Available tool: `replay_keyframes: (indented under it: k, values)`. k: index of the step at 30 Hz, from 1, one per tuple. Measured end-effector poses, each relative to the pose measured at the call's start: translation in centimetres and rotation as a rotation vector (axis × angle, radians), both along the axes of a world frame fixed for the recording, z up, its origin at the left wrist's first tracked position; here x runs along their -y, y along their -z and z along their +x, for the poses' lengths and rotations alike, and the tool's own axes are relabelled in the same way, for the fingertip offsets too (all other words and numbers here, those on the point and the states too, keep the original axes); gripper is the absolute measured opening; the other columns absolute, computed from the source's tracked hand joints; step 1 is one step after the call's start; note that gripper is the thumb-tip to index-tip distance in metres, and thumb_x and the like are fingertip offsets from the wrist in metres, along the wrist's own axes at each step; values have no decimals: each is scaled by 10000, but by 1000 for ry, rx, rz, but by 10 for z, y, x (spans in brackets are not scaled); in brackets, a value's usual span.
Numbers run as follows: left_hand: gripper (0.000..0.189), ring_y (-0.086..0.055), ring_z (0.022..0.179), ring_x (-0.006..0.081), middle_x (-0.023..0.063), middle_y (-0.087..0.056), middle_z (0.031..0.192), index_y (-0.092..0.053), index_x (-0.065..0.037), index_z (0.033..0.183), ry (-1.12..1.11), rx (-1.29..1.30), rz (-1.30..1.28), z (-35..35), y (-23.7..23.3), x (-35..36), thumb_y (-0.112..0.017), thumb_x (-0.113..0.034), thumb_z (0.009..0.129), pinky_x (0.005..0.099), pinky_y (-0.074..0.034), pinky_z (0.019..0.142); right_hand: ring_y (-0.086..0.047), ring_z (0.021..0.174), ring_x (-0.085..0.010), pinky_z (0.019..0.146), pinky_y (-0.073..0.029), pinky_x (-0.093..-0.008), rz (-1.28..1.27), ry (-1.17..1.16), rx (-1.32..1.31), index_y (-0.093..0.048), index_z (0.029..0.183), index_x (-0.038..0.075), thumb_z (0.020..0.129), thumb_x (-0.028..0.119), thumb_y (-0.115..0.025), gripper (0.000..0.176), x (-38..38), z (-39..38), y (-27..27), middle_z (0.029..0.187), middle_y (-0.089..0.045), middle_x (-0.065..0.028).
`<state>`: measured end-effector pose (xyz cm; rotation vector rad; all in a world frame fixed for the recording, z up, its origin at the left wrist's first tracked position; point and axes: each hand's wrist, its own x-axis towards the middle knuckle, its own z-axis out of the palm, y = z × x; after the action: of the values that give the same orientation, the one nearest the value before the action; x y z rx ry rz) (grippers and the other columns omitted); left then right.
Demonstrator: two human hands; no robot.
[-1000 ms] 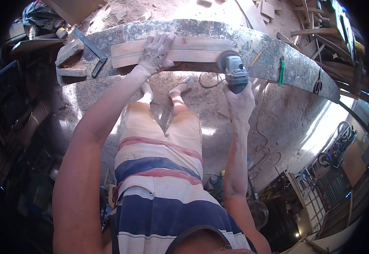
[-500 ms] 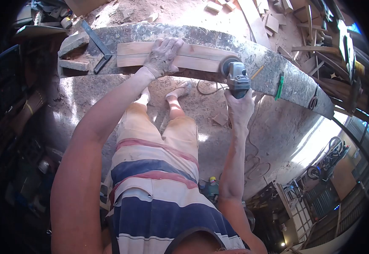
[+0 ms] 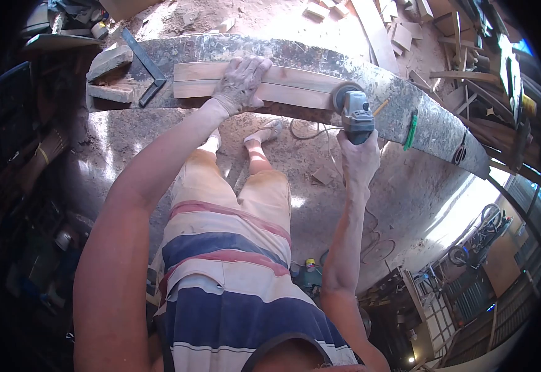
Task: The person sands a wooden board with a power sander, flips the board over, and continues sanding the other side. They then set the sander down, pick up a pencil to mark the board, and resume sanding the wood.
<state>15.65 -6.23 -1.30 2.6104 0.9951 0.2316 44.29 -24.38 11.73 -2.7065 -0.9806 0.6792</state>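
Two pale wooden strips [image 3: 301,85] lie side by side along the workbench [image 3: 190,49], a dark seam between them. My left hand [image 3: 240,82] rests across them left of their middle, fingers over the far side and thumb near the front edge. An angle grinder [image 3: 358,115] is in my right hand [image 3: 359,152], which is closed around its body. The grinder's round disc [image 3: 346,95] overlaps the right end of the strips. Behind the grinder, a yellow pencil [image 3: 381,108] lies on the bench.
On the bench's left lie a metal square [image 3: 143,56] and rough blocks [image 3: 110,64]. A green tool [image 3: 411,130] and scissors [image 3: 461,152] lie to the right. Wood offcuts [image 3: 402,36] litter the ground beyond. A cord [image 3: 372,232] trails across the floor.
My right hand and the angle grinder have shifted slightly to the right, along the end of the strips. My left hand keeps its place on the wood.
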Motion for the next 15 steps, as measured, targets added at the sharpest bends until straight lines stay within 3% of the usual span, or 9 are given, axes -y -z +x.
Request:
replay_keyframes:
  k: [6, 15]
  values:
    - [1185, -627, 1391, 286, 113, -636, 1468, -485, -107, 1575, 13, -46, 34, 0, -3, -1, -1039, -358, 558, 462, -459, 1172, -808, 1038, -445, 937, -616, -540, 168, -72, -218, -703, 1265, 25, 880, 408, -903, 579, -29, -23, 0, 1090, -816, -240]
    - [1129, -624, 1404, 336, 131, -636, 1465, -493, -88, 1597, -5, 37, -8, 0, -2, 0, -974, -243, 588, 487, -456, 1176, -822, 1048, -458, 931, -617, -537, 52, -78, -96, -696, 1262, 10, 894, 422, -911, 593, -27, 10, 0, 1079, -831, -261]
